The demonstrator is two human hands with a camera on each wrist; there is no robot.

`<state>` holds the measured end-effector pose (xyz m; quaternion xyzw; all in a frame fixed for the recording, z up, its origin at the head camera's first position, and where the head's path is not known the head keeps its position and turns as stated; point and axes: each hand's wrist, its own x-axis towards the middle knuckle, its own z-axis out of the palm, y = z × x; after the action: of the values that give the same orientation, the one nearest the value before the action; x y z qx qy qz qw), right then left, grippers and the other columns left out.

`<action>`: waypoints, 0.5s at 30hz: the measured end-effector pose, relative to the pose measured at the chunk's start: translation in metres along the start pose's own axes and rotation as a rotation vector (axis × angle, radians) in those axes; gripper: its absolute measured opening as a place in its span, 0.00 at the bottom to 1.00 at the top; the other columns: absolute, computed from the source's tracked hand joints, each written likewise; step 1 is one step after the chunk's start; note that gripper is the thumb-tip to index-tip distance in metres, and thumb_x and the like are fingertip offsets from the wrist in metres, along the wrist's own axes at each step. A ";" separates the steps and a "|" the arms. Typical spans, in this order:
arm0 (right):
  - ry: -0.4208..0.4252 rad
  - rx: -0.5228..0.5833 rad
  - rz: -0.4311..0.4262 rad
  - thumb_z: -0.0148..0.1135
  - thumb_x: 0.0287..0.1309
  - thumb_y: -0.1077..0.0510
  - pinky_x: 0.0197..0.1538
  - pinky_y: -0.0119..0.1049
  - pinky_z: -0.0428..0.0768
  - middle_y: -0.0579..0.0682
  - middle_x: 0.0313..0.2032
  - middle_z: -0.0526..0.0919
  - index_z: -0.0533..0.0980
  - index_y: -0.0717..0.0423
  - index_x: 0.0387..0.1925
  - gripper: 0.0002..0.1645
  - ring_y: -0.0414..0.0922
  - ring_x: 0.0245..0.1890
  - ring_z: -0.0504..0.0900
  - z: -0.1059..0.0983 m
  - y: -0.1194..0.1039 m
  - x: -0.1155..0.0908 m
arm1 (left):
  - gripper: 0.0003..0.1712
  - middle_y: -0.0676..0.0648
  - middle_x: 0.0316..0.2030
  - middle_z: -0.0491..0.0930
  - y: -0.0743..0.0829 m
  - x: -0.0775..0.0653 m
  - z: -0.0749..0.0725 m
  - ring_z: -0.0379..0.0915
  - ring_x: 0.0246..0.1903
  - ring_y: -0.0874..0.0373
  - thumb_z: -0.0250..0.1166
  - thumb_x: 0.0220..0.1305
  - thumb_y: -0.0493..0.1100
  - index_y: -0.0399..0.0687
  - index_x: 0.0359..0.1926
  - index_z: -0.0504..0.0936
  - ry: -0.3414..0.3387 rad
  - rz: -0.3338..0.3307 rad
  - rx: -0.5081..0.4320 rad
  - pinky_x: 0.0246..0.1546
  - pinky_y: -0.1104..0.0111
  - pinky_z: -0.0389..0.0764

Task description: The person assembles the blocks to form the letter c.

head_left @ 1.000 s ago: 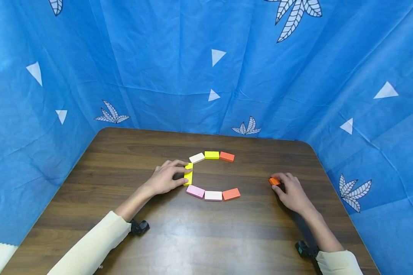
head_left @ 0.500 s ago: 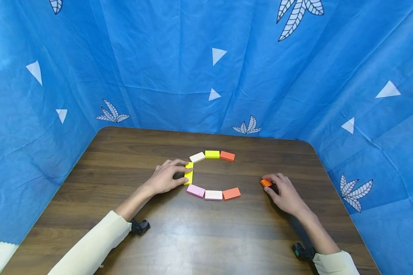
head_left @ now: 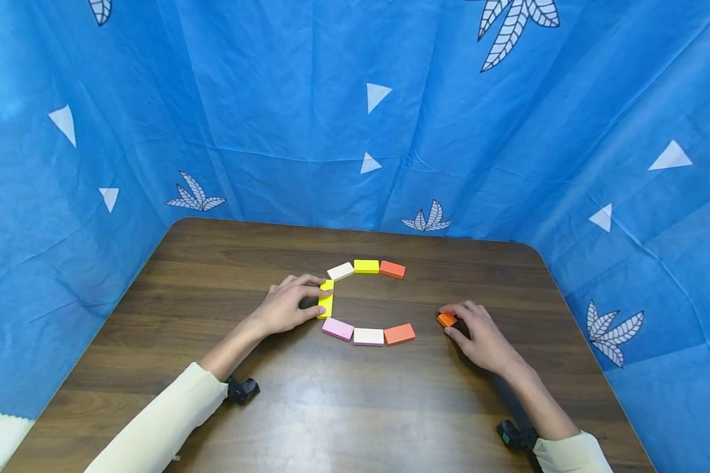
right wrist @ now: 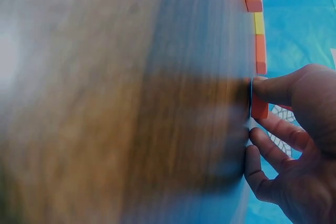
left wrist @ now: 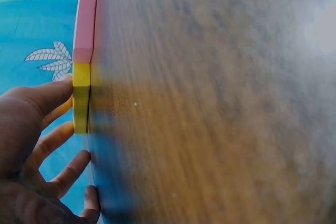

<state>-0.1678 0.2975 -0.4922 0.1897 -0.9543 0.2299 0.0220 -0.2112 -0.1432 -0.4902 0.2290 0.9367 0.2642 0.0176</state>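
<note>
Fingertips and thumb of my left hand [head_left: 287,306] rest on the top of a yellow block [head_left: 327,303], the leftmost piece of a curved row on the wooden table. In the left wrist view the thumb and fingers touch the upper face of this yellow block [left wrist: 81,98]. My right hand [head_left: 484,335] pinches an orange block [head_left: 446,319] between thumb and fingers, low over the table right of the row. The right wrist view shows the thumb on that orange block [right wrist: 259,107], with the other fingers loosely bent at the tabletop.
A white block [head_left: 340,270], a yellow block [head_left: 366,267] and a red-orange block [head_left: 392,269] form the far arm. The near arm has a pink block [head_left: 338,329], a white block [head_left: 369,337] and a red-orange block [head_left: 399,334]. A blue curtain [head_left: 260,118] surrounds the table [head_left: 355,407].
My right hand has slid leftward and slightly nearer with the orange block, toward the open side of the curve. My left hand stays on the yellow block.
</note>
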 end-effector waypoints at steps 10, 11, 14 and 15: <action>-0.018 0.041 -0.009 0.71 0.71 0.59 0.60 0.59 0.79 0.52 0.58 0.84 0.82 0.51 0.64 0.23 0.54 0.58 0.79 0.004 -0.012 0.003 | 0.24 0.53 0.74 0.77 0.000 0.000 0.001 0.71 0.69 0.45 0.73 0.72 0.54 0.64 0.66 0.87 -0.007 -0.002 0.003 0.56 0.42 0.69; -0.020 0.042 -0.012 0.71 0.71 0.59 0.60 0.59 0.79 0.52 0.58 0.84 0.82 0.51 0.64 0.23 0.54 0.58 0.79 0.005 -0.013 0.003 | 0.24 0.53 0.74 0.77 0.000 0.000 0.001 0.71 0.69 0.45 0.73 0.72 0.55 0.64 0.66 0.87 -0.008 -0.003 0.002 0.57 0.41 0.69; -0.029 0.031 -0.020 0.71 0.70 0.59 0.59 0.57 0.79 0.51 0.57 0.84 0.82 0.50 0.64 0.23 0.53 0.56 0.78 0.006 -0.015 0.005 | 0.24 0.53 0.74 0.76 0.000 0.001 0.000 0.71 0.69 0.45 0.73 0.72 0.55 0.64 0.67 0.86 -0.010 -0.007 0.004 0.57 0.41 0.68; -0.034 0.026 -0.023 0.71 0.71 0.58 0.58 0.56 0.79 0.51 0.57 0.85 0.82 0.50 0.64 0.23 0.52 0.56 0.78 0.007 -0.015 0.006 | 0.24 0.53 0.74 0.76 0.000 0.001 0.000 0.71 0.69 0.45 0.73 0.72 0.55 0.64 0.67 0.86 -0.011 -0.007 0.004 0.57 0.41 0.68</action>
<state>-0.1675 0.2802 -0.4912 0.2046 -0.9493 0.2386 0.0059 -0.2123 -0.1427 -0.4896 0.2270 0.9380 0.2609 0.0234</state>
